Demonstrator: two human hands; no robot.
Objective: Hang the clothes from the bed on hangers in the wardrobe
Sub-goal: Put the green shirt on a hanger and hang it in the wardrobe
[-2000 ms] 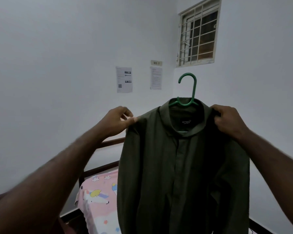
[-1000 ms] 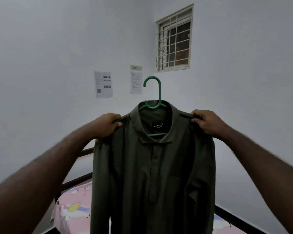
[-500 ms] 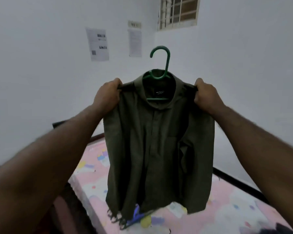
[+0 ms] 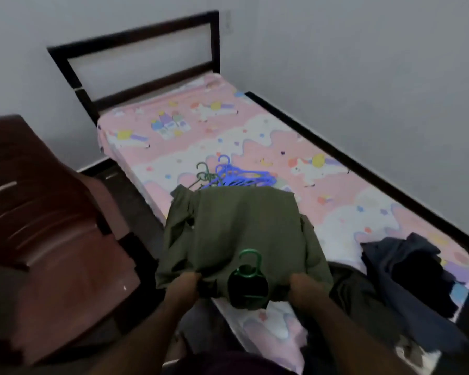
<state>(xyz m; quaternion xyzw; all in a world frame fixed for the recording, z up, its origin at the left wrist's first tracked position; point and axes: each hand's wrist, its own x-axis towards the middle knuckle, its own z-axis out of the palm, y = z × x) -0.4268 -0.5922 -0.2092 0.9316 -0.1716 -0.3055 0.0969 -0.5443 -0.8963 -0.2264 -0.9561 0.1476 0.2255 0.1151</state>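
An olive green shirt (image 4: 241,228) on a green hanger (image 4: 251,263) lies spread flat over the near side of the bed (image 4: 255,136), collar toward me. My left hand (image 4: 183,289) grips its left shoulder and my right hand (image 4: 303,289) grips its right shoulder. The hanger's hook sticks up from the collar between my hands. Beyond the shirt, a bunch of blue hangers (image 4: 238,177) and green hangers (image 4: 205,174) lies on the pink cartoon-print sheet. A heap of dark clothes (image 4: 406,269) sits at the bed's right end.
A dark red wooden chair (image 4: 46,239) stands close on the left of the bed. The bed has a dark headboard frame (image 4: 136,39) against white walls at the back and right. No wardrobe is in view.
The shirt was held up high in front of the wall; now it is lowered and laid flat over the bed. My view has tilted down to the bed. Both hands still grip the shoulders.
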